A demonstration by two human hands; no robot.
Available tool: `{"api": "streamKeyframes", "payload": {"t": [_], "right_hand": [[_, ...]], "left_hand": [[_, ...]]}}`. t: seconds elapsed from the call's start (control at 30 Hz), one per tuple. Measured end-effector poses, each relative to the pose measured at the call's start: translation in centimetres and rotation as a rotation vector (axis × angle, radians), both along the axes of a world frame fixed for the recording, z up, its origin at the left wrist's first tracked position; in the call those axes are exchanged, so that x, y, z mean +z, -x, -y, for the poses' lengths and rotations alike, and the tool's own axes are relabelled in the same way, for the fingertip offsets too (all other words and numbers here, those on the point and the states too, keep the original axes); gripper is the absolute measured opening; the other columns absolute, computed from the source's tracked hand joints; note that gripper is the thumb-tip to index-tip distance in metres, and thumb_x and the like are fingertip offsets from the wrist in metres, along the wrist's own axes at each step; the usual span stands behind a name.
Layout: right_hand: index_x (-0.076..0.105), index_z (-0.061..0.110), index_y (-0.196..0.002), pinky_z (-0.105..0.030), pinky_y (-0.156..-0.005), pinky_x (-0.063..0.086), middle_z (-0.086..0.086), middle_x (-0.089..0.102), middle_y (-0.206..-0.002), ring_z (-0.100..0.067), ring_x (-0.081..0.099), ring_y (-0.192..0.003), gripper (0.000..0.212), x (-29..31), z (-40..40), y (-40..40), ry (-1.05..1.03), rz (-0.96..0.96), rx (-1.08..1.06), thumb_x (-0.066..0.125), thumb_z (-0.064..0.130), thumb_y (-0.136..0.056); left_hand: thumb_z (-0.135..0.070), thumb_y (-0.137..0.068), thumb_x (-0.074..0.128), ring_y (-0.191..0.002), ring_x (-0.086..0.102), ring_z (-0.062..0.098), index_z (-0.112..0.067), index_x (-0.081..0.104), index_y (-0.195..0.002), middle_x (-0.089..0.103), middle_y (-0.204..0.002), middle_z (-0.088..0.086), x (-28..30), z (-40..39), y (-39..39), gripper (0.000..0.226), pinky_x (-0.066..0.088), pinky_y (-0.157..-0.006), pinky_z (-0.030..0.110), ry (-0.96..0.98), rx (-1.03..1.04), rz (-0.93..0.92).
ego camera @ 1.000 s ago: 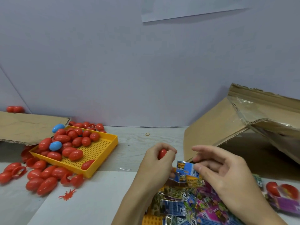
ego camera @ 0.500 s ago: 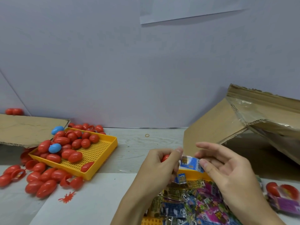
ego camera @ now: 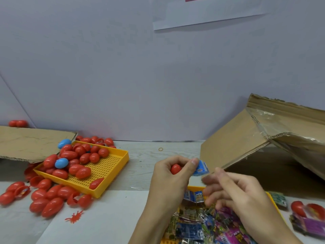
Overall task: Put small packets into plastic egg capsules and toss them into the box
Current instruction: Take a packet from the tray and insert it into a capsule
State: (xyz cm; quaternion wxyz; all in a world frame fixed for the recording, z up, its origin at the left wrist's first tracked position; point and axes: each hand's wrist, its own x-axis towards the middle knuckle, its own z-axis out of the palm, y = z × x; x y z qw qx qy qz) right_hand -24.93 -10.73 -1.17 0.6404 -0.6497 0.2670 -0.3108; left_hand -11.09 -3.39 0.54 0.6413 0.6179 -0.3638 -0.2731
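My left hand (ego camera: 168, 180) grips a red egg capsule (ego camera: 175, 169) in its curled fingers and pinches a small blue packet (ego camera: 201, 169) between thumb and fingertip. My right hand (ego camera: 235, 194) is blurred just below and right of the packet, fingers loosely spread, holding nothing I can see. Under both hands lies a pile of small packets (ego camera: 197, 224) in a yellow tray. The cardboard box (ego camera: 249, 141) lies open on its side at the right.
A yellow perforated tray (ego camera: 107, 175) at the left holds several red capsules and two blue ones (ego camera: 61, 163). More red capsules (ego camera: 49, 198) are strewn in front of it. A cardboard flap (ego camera: 29, 143) lies far left. Two red halves (ego camera: 306, 208) lie on purple packets at the right.
The packet passed from my right hand's fingers to my left hand's pinch. My right hand let go and dropped lower right. The camera tilted up a little.
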Motion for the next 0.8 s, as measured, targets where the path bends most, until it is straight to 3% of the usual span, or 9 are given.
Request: {"api": "streamKeyframes", "payload": {"t": [0.07, 0.13, 0.27, 0.37, 0.5, 0.67, 0.8], "right_hand": [[0.077, 0.023, -0.086, -0.023, -0.051, 0.049, -0.015, 0.071, -0.074, -0.026, 0.069, -0.062, 0.038, 0.34, -0.46, -0.28, 0.026, -0.011, 0.051, 0.061, 0.053, -0.071], [0.076, 0.026, -0.084, -0.020, -0.049, 0.048, -0.012, 0.071, -0.071, -0.022, 0.068, -0.059, 0.034, 0.24, -0.53, -0.49, 0.063, 0.035, -0.028, 0.065, 0.052, -0.066], [0.076, 0.031, -0.083, -0.018, -0.049, 0.050, -0.008, 0.073, -0.072, -0.017, 0.068, -0.060, 0.022, -0.21, -0.19, -0.46, 0.061, 0.096, -0.196, 0.066, 0.042, -0.068], [0.076, 0.033, -0.084, -0.016, -0.050, 0.049, -0.006, 0.072, -0.070, -0.010, 0.067, -0.060, 0.025, -0.27, -0.21, -0.49, 0.077, 0.104, -0.203, 0.066, 0.046, -0.065], [0.076, 0.034, -0.083, -0.011, -0.049, 0.046, -0.003, 0.072, -0.069, -0.005, 0.063, -0.053, 0.027, -0.37, -0.08, -0.55, 0.070, 0.131, -0.233, 0.066, 0.046, -0.060], [0.074, 0.031, -0.083, -0.011, -0.045, 0.043, -0.011, 0.068, -0.062, -0.007, 0.057, -0.047, 0.021, -0.56, 0.24, -0.59, 0.007, 0.185, -0.274, 0.065, 0.039, -0.066], [0.072, 0.031, -0.085, -0.010, -0.043, 0.041, -0.015, 0.064, -0.057, -0.005, 0.052, -0.043, 0.020, -0.53, 0.26, -0.57, 0.004, 0.174, -0.260, 0.062, 0.041, -0.071]], "left_hand": [[-0.031, -0.084, 0.072, -0.046, 0.049, -0.003, -0.020, 0.071, -0.063, 0.055, -0.048, -0.013, 0.05, 0.13, 0.17, 0.023, 0.038, -0.046, 0.010, 0.020, -0.003, 0.025], [-0.034, -0.084, 0.072, -0.048, 0.050, -0.004, -0.020, 0.072, -0.067, 0.059, -0.053, -0.013, 0.02, 0.14, 0.41, 0.022, 0.040, -0.049, 0.012, 0.011, -0.044, 0.082], [-0.037, -0.085, 0.072, -0.054, 0.052, -0.003, -0.026, 0.073, -0.070, 0.062, -0.061, -0.013, -0.12, 0.18, 0.65, 0.018, 0.043, -0.055, 0.013, -0.016, -0.105, 0.190], [-0.037, -0.089, 0.068, -0.056, 0.055, -0.005, -0.031, 0.073, -0.070, 0.064, -0.063, -0.016, -0.10, 0.17, 0.70, 0.020, 0.044, -0.055, 0.011, -0.045, -0.140, 0.226], [-0.041, -0.088, 0.067, -0.057, 0.057, -0.004, -0.028, 0.075, -0.073, 0.065, -0.063, -0.016, -0.18, 0.09, 0.59, 0.021, 0.046, -0.056, 0.013, -0.092, -0.150, 0.218], [-0.059, -0.079, 0.059, -0.050, 0.047, 0.001, -0.030, 0.072, -0.069, 0.052, -0.051, -0.011, -0.23, -0.04, 0.31, 0.034, 0.044, -0.055, 0.018, -0.116, -0.152, 0.186], [-0.045, -0.086, 0.066, -0.052, 0.052, -0.002, -0.034, 0.073, -0.074, 0.057, -0.053, -0.017, -0.23, -0.06, 0.21, 0.018, 0.046, -0.058, 0.017, -0.135, -0.157, 0.155]]}}
